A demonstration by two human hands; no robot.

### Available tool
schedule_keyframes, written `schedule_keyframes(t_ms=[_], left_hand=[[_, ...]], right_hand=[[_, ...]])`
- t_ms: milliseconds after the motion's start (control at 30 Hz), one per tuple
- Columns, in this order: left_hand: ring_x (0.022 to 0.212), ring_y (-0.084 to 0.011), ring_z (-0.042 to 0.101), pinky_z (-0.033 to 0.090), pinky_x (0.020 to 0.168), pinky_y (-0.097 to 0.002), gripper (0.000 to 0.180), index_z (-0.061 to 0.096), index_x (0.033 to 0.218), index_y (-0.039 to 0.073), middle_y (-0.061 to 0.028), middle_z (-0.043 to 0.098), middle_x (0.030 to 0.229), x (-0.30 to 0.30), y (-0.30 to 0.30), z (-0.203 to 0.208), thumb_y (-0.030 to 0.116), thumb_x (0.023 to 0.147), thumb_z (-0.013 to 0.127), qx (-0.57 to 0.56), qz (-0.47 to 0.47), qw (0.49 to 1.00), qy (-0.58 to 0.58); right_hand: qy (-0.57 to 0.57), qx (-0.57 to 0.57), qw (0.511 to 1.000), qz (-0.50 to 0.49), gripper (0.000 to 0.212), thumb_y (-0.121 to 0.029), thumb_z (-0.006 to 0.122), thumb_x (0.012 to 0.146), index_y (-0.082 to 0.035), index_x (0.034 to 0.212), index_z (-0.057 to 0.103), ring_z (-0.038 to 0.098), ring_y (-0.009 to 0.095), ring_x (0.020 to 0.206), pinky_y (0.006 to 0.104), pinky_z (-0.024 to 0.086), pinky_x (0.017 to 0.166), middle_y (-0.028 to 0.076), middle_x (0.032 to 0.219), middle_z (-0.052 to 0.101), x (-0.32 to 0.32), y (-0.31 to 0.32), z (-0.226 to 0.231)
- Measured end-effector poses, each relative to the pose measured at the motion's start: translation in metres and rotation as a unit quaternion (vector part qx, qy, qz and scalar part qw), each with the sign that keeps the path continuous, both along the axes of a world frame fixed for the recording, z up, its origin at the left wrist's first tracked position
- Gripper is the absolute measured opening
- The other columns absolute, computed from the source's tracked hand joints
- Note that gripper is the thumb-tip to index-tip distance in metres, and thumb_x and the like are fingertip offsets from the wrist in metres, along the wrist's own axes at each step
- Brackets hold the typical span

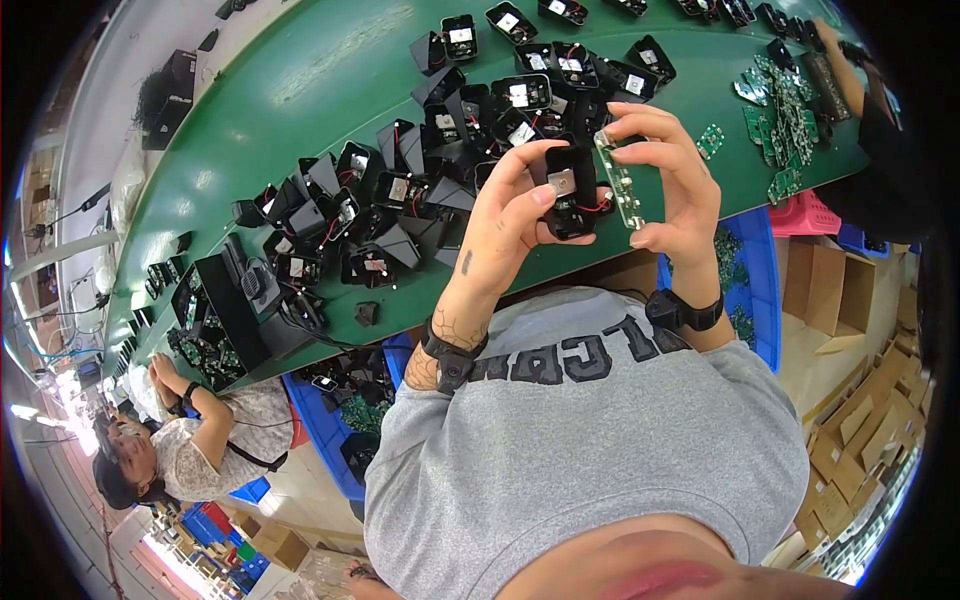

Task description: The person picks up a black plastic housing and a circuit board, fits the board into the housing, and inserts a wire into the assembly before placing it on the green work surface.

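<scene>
My left fingers (519,166) clasp a black case (570,208); my right fingers (655,154), spread wide, hold a circuit board (620,184) by its ends.

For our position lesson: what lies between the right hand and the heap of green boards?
In the head view, one loose green board lies between the right hand and the heap.

the green worktop (265,110) is lit brightly; beyond its left end, glowing lamps (24,411) are seen. below its near edge, pale floor (798,372) is partly covered by stacked cardboard (865,440).
</scene>
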State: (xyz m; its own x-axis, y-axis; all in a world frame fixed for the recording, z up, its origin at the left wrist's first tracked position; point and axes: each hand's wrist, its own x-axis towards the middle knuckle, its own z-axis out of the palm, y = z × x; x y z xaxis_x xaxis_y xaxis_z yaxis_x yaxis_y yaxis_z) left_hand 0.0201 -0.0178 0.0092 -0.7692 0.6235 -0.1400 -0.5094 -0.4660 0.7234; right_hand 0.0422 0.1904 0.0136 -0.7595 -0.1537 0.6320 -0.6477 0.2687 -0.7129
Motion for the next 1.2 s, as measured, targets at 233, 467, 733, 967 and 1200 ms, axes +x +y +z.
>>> schedule_keyframes(t_ms=[233,467,733,967,1200], left_hand=[[0.105,-0.0234,0.062,0.061,0.078,-0.0431,0.043,0.041,0.132,0.002,-0.0135,0.054,0.117,0.000,0.000,-0.004,0.013,0.092,0.052,0.011,0.018,1.000,0.009],[0.103,-0.0214,0.062,0.061,0.079,-0.0419,0.043,0.041,0.132,0.002,-0.0131,0.054,0.117,0.000,-0.003,-0.005,0.014,0.092,0.052,0.014,0.023,1.000,0.010],[0.104,-0.0204,0.061,0.061,0.079,-0.0407,0.045,0.040,0.134,0.003,-0.0116,0.054,0.115,0.003,-0.004,-0.007,0.014,0.092,0.052,0.007,0.026,1.000,0.015],[0.104,-0.0184,0.061,0.061,0.078,-0.0379,0.045,0.041,0.134,0.004,-0.0125,0.055,0.117,0.006,-0.005,-0.006,0.014,0.092,0.053,0.007,0.036,0.999,0.022],[0.101,-0.0177,0.063,0.059,0.079,-0.0328,0.047,0.039,0.137,0.005,-0.0118,0.058,0.116,0.006,-0.005,-0.006,0.013,0.092,0.051,0.013,0.022,0.999,0.021]], right_hand=[[-0.020,0.108,0.994,0.009,0.064,-0.056,0.077,0.065,-0.006,0.104,0.069,0.051,0.040,0.120,0.0515,0.037,0.100,0.014,0.109,0.065,0.001,0.000,0.007],[-0.022,0.095,0.995,0.037,0.066,-0.057,0.076,0.065,-0.005,0.105,0.068,0.051,0.041,0.119,0.0525,0.037,0.100,0.015,0.109,0.065,0.004,-0.001,0.003],[-0.015,0.088,0.995,0.034,0.071,-0.057,0.078,0.062,-0.003,0.107,0.067,0.053,0.042,0.118,0.0545,0.035,0.101,0.016,0.110,0.064,0.009,-0.006,0.006],[-0.003,0.109,0.993,0.034,0.068,-0.052,0.080,0.061,-0.004,0.107,0.067,0.052,0.040,0.120,0.0541,0.034,0.103,0.015,0.111,0.065,0.012,-0.008,0.011],[-0.012,0.169,0.985,-0.029,0.056,-0.042,0.082,0.061,-0.010,0.105,0.069,0.049,0.038,0.124,0.0529,0.034,0.104,0.010,0.115,0.065,0.015,-0.018,0.011]])
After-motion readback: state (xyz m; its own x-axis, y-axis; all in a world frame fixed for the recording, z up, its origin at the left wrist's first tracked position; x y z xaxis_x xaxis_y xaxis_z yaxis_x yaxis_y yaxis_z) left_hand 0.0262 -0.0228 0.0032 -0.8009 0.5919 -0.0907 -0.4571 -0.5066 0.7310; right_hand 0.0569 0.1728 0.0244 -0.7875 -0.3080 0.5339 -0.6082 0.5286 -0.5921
